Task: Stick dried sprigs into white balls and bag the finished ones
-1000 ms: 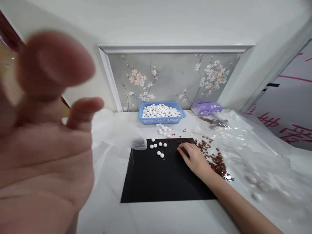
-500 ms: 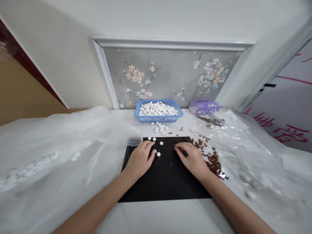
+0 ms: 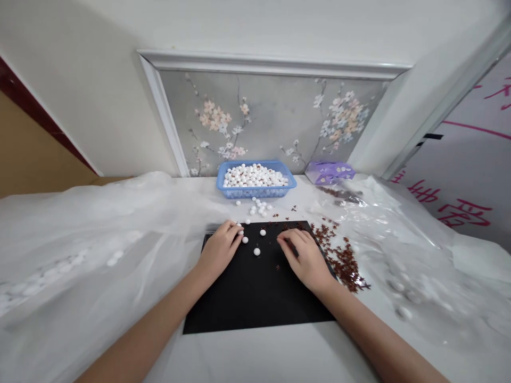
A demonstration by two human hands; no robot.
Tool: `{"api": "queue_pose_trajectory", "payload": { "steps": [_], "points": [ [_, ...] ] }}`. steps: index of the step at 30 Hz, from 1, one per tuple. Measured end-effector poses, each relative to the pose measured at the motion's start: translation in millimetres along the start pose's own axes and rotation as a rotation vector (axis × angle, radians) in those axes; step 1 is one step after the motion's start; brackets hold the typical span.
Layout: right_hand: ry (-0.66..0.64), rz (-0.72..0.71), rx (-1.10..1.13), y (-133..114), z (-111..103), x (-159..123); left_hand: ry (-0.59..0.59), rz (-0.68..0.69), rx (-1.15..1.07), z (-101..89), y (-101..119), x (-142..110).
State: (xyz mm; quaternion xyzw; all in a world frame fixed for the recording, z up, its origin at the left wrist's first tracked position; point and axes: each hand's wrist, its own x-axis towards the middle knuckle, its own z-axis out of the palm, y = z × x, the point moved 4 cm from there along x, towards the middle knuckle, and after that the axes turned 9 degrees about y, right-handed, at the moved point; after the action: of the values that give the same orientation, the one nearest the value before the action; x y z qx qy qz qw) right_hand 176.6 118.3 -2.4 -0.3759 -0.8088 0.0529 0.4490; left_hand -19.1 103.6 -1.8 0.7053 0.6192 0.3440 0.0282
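Note:
On a black mat (image 3: 255, 298) lie several loose white balls (image 3: 256, 251). My left hand (image 3: 219, 249) is at the mat's upper left, its thumb and forefinger closed around a white ball (image 3: 240, 232). More balls touch or lie beside those fingertips. My right hand (image 3: 305, 258) hovers over the mat's right half, thumb and fingertips pinched together; whatever is between them is too small or hidden to make out. A tiny brown piece (image 3: 278, 267) lies on the mat just below the right fingertips. Small brown star-shaped pieces (image 3: 346, 263) are heaped beside the right hand.
Behind the mat stands a blue basket (image 3: 257, 192) full of white balls, with a few loose balls (image 3: 260, 206) before it. A purple packet (image 3: 330, 172) leans at the wall. Clear plastic bags (image 3: 415, 276) cover the right; a translucent white bag (image 3: 91, 229) with balls covers the left.
My left hand has shifted left and slightly up, and a ball now shows between its fingertips. Some balls near it have moved. My right hand stays pinched in nearly the same place.

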Motion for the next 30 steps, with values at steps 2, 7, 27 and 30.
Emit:
{"api": "queue_pose_trajectory", "payload": {
  "steps": [2,7,27,30],
  "points": [
    [0.050,0.042,0.054,-3,-2,-1,0.021,-0.102,-0.182,-0.5,7,-2],
    [0.172,0.205,0.260,-17,-7,-6,-0.049,-0.520,-0.841,15.0,35,-20],
    [0.134,0.324,0.402,-22,3,-9,-0.217,-0.699,-1.089,20.4,42,-30],
    [0.114,0.344,0.460,-23,4,-10,-0.217,-0.702,-1.095,19.8,42,-30]
  ]
}}
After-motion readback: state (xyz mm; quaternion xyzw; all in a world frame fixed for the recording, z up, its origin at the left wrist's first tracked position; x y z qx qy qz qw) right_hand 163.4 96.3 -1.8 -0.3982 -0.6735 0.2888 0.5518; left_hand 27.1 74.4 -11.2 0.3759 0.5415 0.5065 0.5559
